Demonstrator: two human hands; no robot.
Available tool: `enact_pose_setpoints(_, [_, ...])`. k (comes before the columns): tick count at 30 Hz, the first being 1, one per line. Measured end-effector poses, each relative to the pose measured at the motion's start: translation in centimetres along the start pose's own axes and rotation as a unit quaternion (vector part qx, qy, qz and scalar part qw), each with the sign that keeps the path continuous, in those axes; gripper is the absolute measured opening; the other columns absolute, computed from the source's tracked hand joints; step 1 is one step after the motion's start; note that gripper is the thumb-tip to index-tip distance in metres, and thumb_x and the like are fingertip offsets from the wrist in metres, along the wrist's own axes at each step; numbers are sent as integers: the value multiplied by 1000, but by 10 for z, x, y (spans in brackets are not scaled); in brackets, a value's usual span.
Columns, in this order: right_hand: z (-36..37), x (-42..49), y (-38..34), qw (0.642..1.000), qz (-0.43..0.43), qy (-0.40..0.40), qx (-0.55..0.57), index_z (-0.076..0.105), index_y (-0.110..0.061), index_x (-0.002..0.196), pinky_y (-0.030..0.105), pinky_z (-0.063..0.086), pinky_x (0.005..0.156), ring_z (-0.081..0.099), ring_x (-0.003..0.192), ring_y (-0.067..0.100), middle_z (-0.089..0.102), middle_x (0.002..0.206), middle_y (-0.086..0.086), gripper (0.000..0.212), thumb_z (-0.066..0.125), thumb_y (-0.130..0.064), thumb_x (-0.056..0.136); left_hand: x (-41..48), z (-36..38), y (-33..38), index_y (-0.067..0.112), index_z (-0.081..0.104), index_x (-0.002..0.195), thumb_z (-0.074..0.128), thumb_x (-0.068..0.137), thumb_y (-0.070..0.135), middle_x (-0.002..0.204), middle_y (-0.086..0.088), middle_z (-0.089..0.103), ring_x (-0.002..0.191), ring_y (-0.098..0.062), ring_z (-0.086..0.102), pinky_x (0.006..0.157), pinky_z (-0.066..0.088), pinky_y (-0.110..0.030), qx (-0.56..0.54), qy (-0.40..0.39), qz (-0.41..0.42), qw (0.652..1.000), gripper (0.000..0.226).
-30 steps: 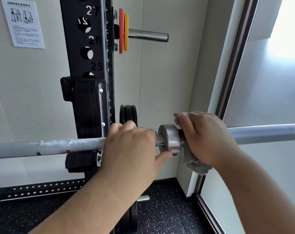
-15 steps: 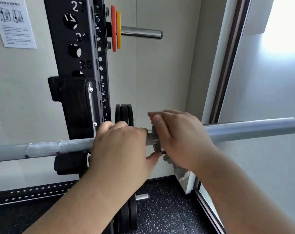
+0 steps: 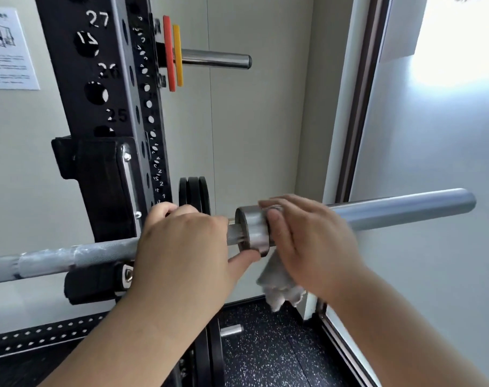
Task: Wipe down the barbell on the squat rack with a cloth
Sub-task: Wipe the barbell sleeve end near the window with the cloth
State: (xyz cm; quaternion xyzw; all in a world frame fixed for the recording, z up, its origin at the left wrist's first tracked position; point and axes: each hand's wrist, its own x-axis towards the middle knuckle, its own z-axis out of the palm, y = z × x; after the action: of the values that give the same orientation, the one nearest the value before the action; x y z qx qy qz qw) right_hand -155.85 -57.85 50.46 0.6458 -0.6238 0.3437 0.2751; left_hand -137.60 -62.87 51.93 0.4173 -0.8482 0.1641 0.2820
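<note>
The barbell (image 3: 78, 256) lies level across the squat rack (image 3: 112, 141), its knurled shaft running out to the left of both hands and its smooth sleeve (image 3: 405, 209) reaching away to the right of them. Between the two hands sits the barbell's steel collar (image 3: 251, 230). The left hand (image 3: 182, 247) is wrapped around the shaft just left of the collar, fingers curled over the top and the thumb tip touching the collar's lower edge. The right hand (image 3: 307, 241) lies over the inner end of the sleeve, just right of the collar, fingers fairly straight and pressed against the collar's side, with the grey cloth (image 3: 279, 283) trapped between palm and metal. A loose, frayed tail of the cloth hangs down below the right hand.

Just left of the left hand, the black J-hook (image 3: 98, 283) of the rack carries the shaft, beneath a padded black bracket on the numbered upright. Behind the left hand, three black plates (image 3: 194, 194) stand on edge. High above both hands, a red plate (image 3: 168, 54) and a yellow plate (image 3: 177, 54) sit together on a chrome storage peg (image 3: 218, 60). Far up to the left of the hands, a printed sheet (image 3: 8, 48) is stuck on the wall. Below the hands lies speckled black floor (image 3: 265, 353), and to the right of the right hand runs a dark door frame (image 3: 358, 99).
</note>
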Motion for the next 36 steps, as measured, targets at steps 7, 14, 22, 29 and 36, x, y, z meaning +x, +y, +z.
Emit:
enact_pose_setpoints(7, [6,8,6,997,32,30,-58,72,-18,89,38,48,101,72,88,26,78,93,1,37,40,-24,105,3,-1,1,30,69,74,19,88,89,61,13,52,72,-15,55,106,39,-43,33,9,10,999,78])
enact_pose_setpoints(14, [-8,6,38,991,95,-38,-89,64,-26,82,40,42,111,69,85,26,72,84,-4,46,28,-35,109,4,-4,0,33,68,73,31,76,94,56,17,45,68,-15,53,102,41,-42,16,-1,6,1000,72])
enact_pose_setpoints(22, [12,-7,12,998,0,20,-51,74,-22,109,48,33,122,68,103,18,74,106,-6,39,37,-35,107,5,-12,6,32,57,71,-2,83,93,57,15,50,75,-10,59,122,26,-45,66,-46,-13,997,86])
enact_pose_setpoints(29, [-23,-16,129,982,149,15,-117,68,-22,92,49,32,121,66,91,29,69,88,-4,46,24,-32,104,7,9,-2,33,59,63,18,81,96,44,17,44,56,-15,55,103,45,-61,29,-16,-23,999,77])
enact_pose_setpoints(36, [-9,-25,100,995,53,47,-64,73,-24,107,53,25,123,62,114,19,71,108,-8,32,47,-42,102,18,2,69,18,54,148,41,85,80,146,-6,62,141,-34,51,122,23,-55,-6,45,6,999,89])
